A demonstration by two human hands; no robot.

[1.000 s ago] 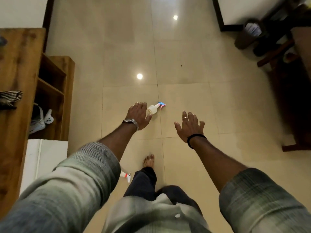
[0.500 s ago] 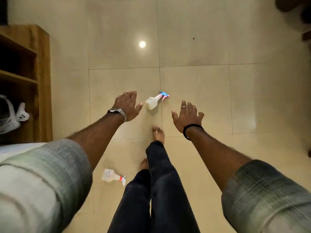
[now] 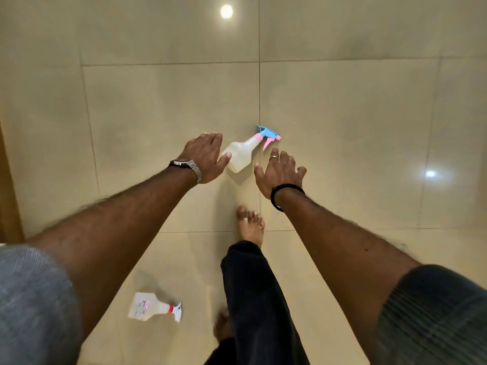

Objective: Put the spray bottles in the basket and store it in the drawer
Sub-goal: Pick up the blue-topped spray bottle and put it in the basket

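Note:
A clear spray bottle with a blue and pink nozzle (image 3: 241,154) lies on its side on the tiled floor. My left hand (image 3: 204,156), with a watch on the wrist, hovers just left of it, fingers apart, thumb at the bottle's base. My right hand (image 3: 280,173), with a ring and a black band, is spread open just right of the bottle, not touching it. A second spray bottle, white with a red collar (image 3: 154,307), lies on the floor at lower left, beside my left arm. No basket or drawer is in view.
My bare foot (image 3: 250,225) and dark trouser leg (image 3: 259,293) stand on the beige floor tiles (image 3: 355,127) just behind the hands. A strip of wooden furniture (image 3: 8,201) shows at the left edge. Ceiling lights reflect on the glossy tiles.
I have stepped forward and leaned down; both hands have closed in on the blue-nozzle bottle from either side. The wooden shelf has slid almost out of view at left.

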